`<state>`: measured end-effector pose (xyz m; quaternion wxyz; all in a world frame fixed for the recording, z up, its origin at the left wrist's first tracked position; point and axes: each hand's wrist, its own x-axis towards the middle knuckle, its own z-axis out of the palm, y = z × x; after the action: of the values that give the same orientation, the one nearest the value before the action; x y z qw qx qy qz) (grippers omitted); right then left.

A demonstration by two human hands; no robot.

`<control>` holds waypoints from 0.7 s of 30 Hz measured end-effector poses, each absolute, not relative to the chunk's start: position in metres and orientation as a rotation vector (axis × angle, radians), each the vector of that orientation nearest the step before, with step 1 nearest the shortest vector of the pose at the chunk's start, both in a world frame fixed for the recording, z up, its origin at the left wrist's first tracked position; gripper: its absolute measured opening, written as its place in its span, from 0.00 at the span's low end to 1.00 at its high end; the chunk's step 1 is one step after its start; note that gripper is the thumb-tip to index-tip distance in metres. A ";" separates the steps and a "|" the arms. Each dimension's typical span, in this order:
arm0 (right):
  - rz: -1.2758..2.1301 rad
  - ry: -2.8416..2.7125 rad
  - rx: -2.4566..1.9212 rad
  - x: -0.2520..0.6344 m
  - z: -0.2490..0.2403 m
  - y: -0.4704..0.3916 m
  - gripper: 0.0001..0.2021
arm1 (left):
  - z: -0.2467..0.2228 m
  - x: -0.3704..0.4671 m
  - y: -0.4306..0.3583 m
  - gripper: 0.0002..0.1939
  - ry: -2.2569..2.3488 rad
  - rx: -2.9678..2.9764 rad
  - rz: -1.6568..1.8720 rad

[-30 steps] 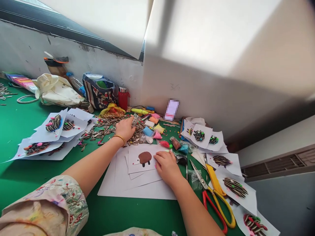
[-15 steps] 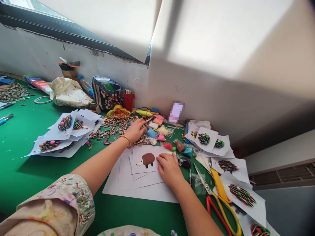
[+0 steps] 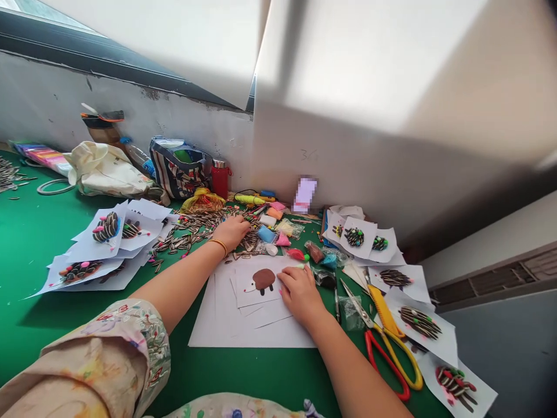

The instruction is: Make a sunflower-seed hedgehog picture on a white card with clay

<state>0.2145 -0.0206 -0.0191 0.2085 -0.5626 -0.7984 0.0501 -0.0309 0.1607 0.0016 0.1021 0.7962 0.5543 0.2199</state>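
My left hand (image 3: 232,233) is in the pile of striped sunflower seeds (image 3: 191,223), fingers bunched and bent downward; whatever lies between the fingertips is hidden. On the right edge of a white card (image 3: 248,297) rests my right hand (image 3: 302,295), its fingers lightly curved and lying on the paper. The card bears a brown hedgehog shape (image 3: 264,280) with a white face, a red nose and dark feet. Beneath it are more white sheets (image 3: 217,334). Small bags of coloured clay, among them a blue one (image 3: 266,234) and a red one (image 3: 296,254), lie beyond my right hand.
Finished seed hedgehog cards lie stacked at left (image 3: 100,255) and along the right (image 3: 420,322). Scissors with red and yellow handles (image 3: 378,334) and a yellow cutter (image 3: 385,310) lie right of my forearm. Bags (image 3: 178,168) and a red flask (image 3: 220,179) stand by the wall.
My left hand's fingers, more spread before, are now drawn together and bent into the seeds. The right hand stays on the card. The view has shifted slightly.
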 end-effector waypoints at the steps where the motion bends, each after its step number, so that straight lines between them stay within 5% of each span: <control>1: 0.125 -2.221 -1.557 0.215 -0.020 -0.020 0.15 | 0.004 -0.033 0.163 0.12 1.654 2.289 0.693; 12: 0.066 -2.223 -1.542 0.215 -0.022 -0.018 0.14 | 0.038 -0.070 0.171 0.19 1.500 1.104 1.339; 21: -0.046 -2.208 -1.591 0.215 -0.017 -0.020 0.10 | 0.041 -0.052 0.093 0.18 0.847 0.501 1.210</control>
<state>0.2148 -0.0202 -0.0171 0.2082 -0.5718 -0.7934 -0.0164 -0.0522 0.0933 0.0406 0.7111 0.2257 0.3821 0.5454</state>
